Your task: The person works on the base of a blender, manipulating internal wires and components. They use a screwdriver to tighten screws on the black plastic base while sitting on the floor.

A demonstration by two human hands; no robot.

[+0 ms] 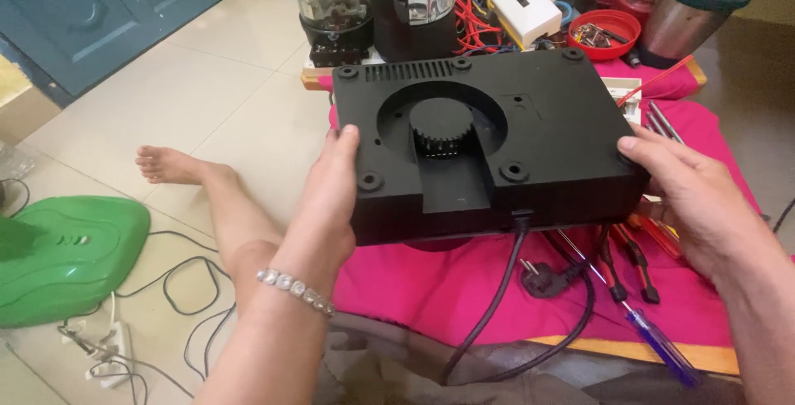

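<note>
I hold a black rectangular appliance base [546, 115] upside down above a pink cloth [431, 281]. Its underside shows a round vent with a ribbed hub, several rubber feet and a slotted grille along the far edge. My left hand [331, 198] grips its left near edge, thumb on top. On the opposite side, my right hand [691, 194] clasps the right edge. A black power cord [497, 297] hangs from the near side, and its plug [542, 277] lies on the cloth.
Screwdrivers and pliers [638, 264] lie on the cloth at right, one with a blue handle [662, 347]. Behind stand a black blender base [410, 7], a steel jar [691, 12], a red bowl of small parts [603, 34] and tangled red wires. On the floor: a green plastic cover [66, 256], thin cables, my bare leg [215, 198].
</note>
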